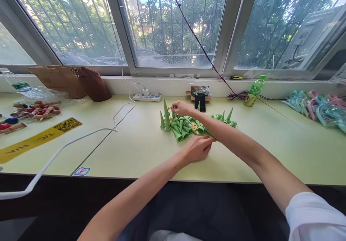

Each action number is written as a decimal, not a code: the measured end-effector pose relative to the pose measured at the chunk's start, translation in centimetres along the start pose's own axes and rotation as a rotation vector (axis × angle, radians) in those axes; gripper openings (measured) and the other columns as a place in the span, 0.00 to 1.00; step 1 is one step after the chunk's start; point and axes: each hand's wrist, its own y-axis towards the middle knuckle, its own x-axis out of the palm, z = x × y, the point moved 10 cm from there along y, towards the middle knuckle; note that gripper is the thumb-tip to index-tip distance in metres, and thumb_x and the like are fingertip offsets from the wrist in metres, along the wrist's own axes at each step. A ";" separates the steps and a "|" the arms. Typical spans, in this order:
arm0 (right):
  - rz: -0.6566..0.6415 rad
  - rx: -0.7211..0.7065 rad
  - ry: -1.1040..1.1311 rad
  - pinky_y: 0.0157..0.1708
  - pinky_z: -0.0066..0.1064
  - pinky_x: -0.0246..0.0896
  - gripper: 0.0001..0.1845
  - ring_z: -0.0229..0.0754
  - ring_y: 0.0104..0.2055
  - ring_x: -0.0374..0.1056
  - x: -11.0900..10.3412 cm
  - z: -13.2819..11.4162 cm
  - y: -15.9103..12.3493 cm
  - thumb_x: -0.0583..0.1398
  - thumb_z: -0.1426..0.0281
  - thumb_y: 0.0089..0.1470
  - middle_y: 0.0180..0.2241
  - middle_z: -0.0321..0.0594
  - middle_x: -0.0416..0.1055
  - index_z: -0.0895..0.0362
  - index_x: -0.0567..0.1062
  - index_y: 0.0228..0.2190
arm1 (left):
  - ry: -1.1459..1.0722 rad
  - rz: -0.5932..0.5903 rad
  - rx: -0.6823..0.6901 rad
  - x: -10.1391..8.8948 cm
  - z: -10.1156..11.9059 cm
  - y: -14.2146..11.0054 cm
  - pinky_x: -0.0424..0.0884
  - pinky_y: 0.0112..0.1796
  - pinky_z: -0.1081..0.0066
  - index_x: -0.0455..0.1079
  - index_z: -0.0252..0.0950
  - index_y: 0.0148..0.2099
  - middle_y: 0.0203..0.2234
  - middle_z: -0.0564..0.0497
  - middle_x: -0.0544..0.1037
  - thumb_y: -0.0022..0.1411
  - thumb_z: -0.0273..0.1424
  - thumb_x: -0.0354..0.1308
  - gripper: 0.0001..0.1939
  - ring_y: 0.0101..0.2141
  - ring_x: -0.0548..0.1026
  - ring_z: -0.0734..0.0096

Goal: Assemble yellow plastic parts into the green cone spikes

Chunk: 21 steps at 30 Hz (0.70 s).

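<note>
A pile of green plastic cones (186, 131) lies on the table in front of me, some on their sides with hollow ends toward me. Tall green cones (167, 116) stand upright at its left end. My right hand (182, 108) reaches across to that end, over my left forearm's side, with thumb and fingers pinched beside the standing cones. What the pinch holds is too small to make out. My left hand (199, 147) rests at the near edge of the pile, fingers curled and their tips partly hidden. Small yellow pieces (194, 127) lie among the cones.
Behind the pile are a black phone (200, 103), a small cardboard box (192, 93) and a white power strip (147, 97). A drink bottle (254, 91) stands back right, near plastic-wrapped pastel items (319, 107). Wooden pieces (40, 110) and a white cable (78, 140) lie left.
</note>
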 end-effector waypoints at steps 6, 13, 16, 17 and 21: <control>-0.016 0.013 0.004 0.32 0.25 0.57 0.11 0.36 0.30 0.68 0.0 0.2 -0.1 0.57 0.75 0.58 0.32 0.42 0.78 0.62 0.80 0.38 | 0.002 0.000 -0.003 -0.1 0.0 0.1 0.63 0.28 0.73 0.72 0.36 0.47 0.31 0.49 0.78 0.61 0.21 0.48 0.16 0.27 0.75 0.71; -0.070 0.031 0.065 0.31 0.25 0.57 0.12 0.35 0.27 0.67 -0.1 0.2 -0.8 0.56 0.76 0.58 0.30 0.40 0.77 0.61 0.79 0.39 | -0.007 -0.015 -0.018 -0.1 0.0 0.1 0.65 0.29 0.73 0.72 0.36 0.46 0.31 0.49 0.79 0.61 0.21 0.49 0.15 0.28 0.75 0.70; -0.101 0.052 0.083 0.28 0.24 0.55 0.12 0.34 0.26 0.66 -0.1 0.3 -1.1 0.56 0.76 0.59 0.29 0.40 0.77 0.62 0.79 0.39 | -0.010 -0.017 -0.016 -0.2 0.0 0.2 0.66 0.29 0.72 0.72 0.36 0.46 0.32 0.49 0.79 0.61 0.21 0.49 0.15 0.28 0.76 0.70; -0.110 0.055 0.082 0.27 0.24 0.55 0.12 0.34 0.26 0.65 -0.2 0.2 -1.2 0.56 0.76 0.59 0.29 0.40 0.77 0.62 0.79 0.39 | -0.011 -0.018 -0.016 -0.2 0.0 0.2 0.66 0.29 0.72 0.73 0.36 0.46 0.32 0.49 0.80 0.61 0.21 0.49 0.15 0.28 0.76 0.70; -0.143 0.051 0.056 0.27 0.24 0.53 0.11 0.33 0.25 0.65 -0.4 -0.2 -1.9 0.56 0.74 0.60 0.27 0.40 0.76 0.63 0.79 0.39 | -0.006 -0.041 -0.028 0.0 0.0 0.2 0.66 0.30 0.73 0.73 0.36 0.47 0.32 0.49 0.80 0.61 0.22 0.48 0.16 0.29 0.77 0.70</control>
